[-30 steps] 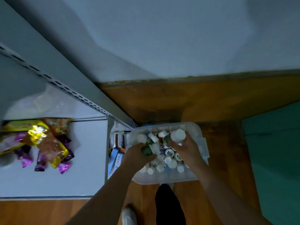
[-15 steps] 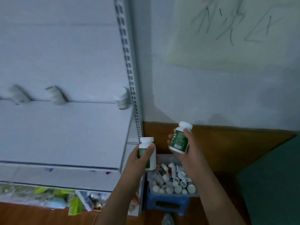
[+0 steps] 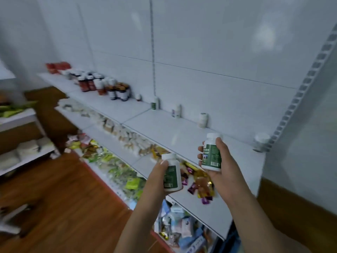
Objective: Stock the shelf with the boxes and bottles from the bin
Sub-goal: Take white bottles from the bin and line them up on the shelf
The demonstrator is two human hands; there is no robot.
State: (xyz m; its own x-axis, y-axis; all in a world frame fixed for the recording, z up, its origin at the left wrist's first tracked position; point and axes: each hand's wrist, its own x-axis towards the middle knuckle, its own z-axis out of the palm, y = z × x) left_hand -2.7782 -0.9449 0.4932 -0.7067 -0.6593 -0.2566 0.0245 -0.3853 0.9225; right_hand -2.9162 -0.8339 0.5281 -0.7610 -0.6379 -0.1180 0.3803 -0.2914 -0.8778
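Left hand (image 3: 158, 177) grips a white plastic bottle with green label (image 3: 171, 173), upright; right hand (image 3: 221, 162) holds its twin bottle (image 3: 211, 152), upright, nearer the white metal shelf (image 3: 182, 132), whose bare front edge lies just ahead.

The shelf (image 3: 164, 125) is showing a smooth, painted white metal finish with a faint sheen, and the floor (image 3: 54, 189) is presenting glossy reddish wood. The two bottles (image 3: 172, 175) (image 3: 211, 154) are appearing as smooth white plastic with green paper labels, while the sweet wrappers (image 3: 198, 181) are reflecting as shiny foil.
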